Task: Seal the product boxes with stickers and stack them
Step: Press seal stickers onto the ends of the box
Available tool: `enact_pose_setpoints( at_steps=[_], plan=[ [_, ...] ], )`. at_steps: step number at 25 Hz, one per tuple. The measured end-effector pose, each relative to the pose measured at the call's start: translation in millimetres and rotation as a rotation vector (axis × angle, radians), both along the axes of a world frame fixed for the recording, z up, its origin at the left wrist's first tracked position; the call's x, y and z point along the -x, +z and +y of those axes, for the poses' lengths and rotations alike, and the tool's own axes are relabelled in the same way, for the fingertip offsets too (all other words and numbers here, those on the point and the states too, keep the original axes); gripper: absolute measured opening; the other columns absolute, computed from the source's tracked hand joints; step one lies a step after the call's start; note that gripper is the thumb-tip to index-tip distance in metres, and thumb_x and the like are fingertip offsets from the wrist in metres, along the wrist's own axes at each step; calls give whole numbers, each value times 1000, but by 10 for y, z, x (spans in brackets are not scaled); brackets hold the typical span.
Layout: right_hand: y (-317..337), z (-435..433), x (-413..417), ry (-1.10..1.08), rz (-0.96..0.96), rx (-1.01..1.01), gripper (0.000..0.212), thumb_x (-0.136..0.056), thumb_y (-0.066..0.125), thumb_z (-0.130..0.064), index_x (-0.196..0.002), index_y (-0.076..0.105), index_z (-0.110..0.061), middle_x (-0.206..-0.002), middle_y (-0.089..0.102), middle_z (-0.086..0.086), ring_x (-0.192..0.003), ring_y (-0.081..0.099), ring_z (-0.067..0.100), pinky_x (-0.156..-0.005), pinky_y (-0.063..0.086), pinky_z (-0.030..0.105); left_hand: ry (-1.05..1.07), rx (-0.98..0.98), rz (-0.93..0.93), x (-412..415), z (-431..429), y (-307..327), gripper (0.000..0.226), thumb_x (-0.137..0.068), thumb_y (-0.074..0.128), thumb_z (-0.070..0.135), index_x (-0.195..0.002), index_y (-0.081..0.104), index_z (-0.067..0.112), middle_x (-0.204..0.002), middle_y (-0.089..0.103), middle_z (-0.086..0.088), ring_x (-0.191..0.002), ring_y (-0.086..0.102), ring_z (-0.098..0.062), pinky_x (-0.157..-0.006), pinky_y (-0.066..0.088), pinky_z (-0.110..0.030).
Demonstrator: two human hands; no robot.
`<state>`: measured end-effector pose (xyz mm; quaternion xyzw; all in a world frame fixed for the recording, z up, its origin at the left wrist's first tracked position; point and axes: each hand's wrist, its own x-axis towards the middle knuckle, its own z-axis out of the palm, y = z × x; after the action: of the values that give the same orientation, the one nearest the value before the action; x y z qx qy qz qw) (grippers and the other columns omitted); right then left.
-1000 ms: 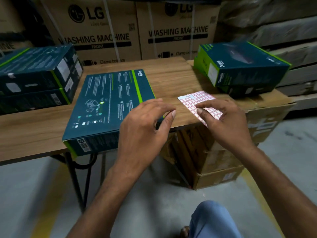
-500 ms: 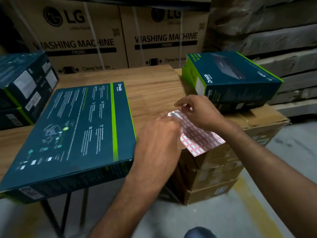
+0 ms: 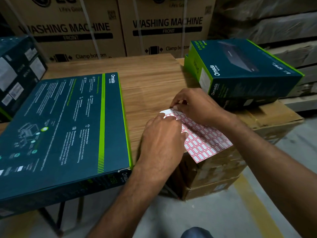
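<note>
Left hand and right hand have closed on the sticker sheet at its 11 o'clock corner, right pinching the edge, left seemingly pinching too; I'd peel slowly, sheet held flat.

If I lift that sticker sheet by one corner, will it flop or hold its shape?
Probably floppy: the sticker sheet looks paper-thin, though the part overhanging the table edge lies nearly flat, so it has some stiffness. It is likely very light and apt to slide once the left hand and right hand let go.
</note>
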<state>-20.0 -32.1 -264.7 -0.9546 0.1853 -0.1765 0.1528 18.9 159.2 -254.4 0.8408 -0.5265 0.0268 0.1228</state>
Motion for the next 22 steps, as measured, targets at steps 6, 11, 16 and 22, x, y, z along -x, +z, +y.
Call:
enact_pose_setpoints(
  at_steps=[6, 11, 16, 22],
  plan=[
    [37, 27, 1, -45, 9, 24, 9, -96, 74, -29, -99, 80, -22, -99, 74, 0, -89, 69, 20, -79, 58, 41, -1, -52, -12, -29, -50, -45, 33, -104, 51, 48, -118, 68, 23, -130, 65, 5, -131, 49, -23, -102, 36, -39],
    [92, 150, -3, -89, 35, 77, 25, -92, 77, -43, -96, 82, -18, -93, 77, 4, -86, 70, 23, -75, 58, 37, 5, -52, -1, -20, -36, -51, 37, -105, 50, 50, -124, 68, 25, -136, 65, 7, -138, 46, -24, -107, 35, -41],
    [194, 178, -58, -77, 106, 199, 20, -95, 71, -33, -98, 81, -16, -95, 77, 7, -86, 71, 28, -77, 59, 41, 17, -42, 19, -19, -24, -67, 40, -105, 49, 51, -129, 68, 26, -143, 62, 8, -144, 41, -24, -109, 32, -43],
    [161, 130, -72, -103, 49, -45, 14, -91, 70, -22, -90, 81, -14, -84, 76, 1, -76, 72, 12, -68, 60, 33, 53, -15, 83, -21, -25, -60, 40, -103, 54, 54, -127, 69, 26, -139, 65, 4, -150, 35, -24, -120, 19, -48]
  ],
)
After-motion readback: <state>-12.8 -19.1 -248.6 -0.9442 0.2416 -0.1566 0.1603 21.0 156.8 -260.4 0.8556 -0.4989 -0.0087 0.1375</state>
